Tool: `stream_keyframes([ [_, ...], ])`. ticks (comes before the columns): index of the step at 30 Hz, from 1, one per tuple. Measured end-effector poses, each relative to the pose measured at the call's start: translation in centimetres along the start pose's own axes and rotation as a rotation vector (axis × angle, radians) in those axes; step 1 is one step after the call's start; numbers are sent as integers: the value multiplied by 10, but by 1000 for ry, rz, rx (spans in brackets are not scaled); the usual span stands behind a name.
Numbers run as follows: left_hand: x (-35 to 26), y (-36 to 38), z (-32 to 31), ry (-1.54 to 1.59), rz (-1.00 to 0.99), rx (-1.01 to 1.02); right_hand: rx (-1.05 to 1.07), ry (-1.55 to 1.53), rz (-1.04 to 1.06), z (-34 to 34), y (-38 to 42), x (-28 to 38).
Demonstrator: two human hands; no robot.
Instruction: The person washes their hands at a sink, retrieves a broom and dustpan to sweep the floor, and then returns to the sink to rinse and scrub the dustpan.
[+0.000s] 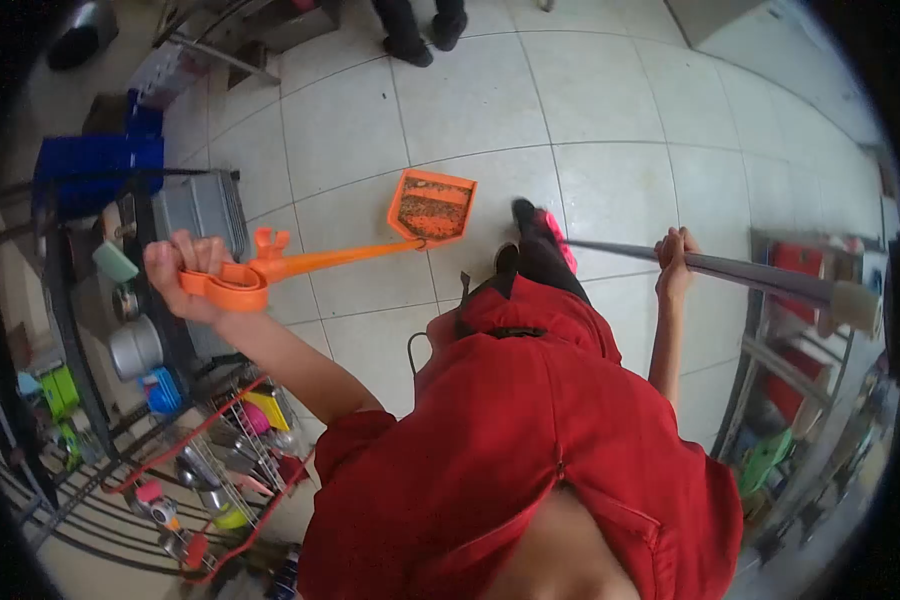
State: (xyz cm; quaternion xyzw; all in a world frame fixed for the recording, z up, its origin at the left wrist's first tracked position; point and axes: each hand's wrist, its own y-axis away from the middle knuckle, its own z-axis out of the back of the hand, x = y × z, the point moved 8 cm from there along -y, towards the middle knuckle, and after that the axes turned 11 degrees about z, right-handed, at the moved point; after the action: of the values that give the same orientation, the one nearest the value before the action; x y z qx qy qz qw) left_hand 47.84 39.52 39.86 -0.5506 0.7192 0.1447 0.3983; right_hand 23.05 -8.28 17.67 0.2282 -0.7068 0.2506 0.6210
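My left hand (pixel 185 272) is wrapped round the looped grip of an orange long-handled dustpan (pixel 340 258). Its pan (pixel 435 207) lies on the tiled floor ahead of my feet, with dark debris scattered inside. On the other side, my right hand (pixel 676 262) is closed around the grey pole of a broom (pixel 750 272). The pole slants down towards my foot, where the pink broom head (pixel 562 240) shows beside my dark shoe (pixel 525 212), partly hidden by my leg. A gap of floor separates the broom head from the pan.
A black metal rack (pixel 65 330) with pots and a wire basket (pixel 230 450) of utensils stands close on my left. Shelving (pixel 790 370) with red and green items is on my right. Another person's feet (pixel 410 48) stand ahead. A blue bin (pixel 95 165) is at the far left.
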Motion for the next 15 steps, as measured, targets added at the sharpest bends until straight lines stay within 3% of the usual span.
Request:
stream_keyframes([
  [7,-68,-44,-1,-340,-366,-366,195,-168,153,-133,-139,5],
  [9,-90,-49,8,-456,-481,-595,268,-215,174,-179,-186,-11],
  [11,-106,-56,8,-528,-570,-659,396,-328,159,-239,-228,-13],
  [13,-122,-65,10,-560,-685,-861,439,-359,160,-300,-268,-12],
  [15,-145,-65,-1,-569,-752,-873,512,-427,144,-348,-284,11],
])
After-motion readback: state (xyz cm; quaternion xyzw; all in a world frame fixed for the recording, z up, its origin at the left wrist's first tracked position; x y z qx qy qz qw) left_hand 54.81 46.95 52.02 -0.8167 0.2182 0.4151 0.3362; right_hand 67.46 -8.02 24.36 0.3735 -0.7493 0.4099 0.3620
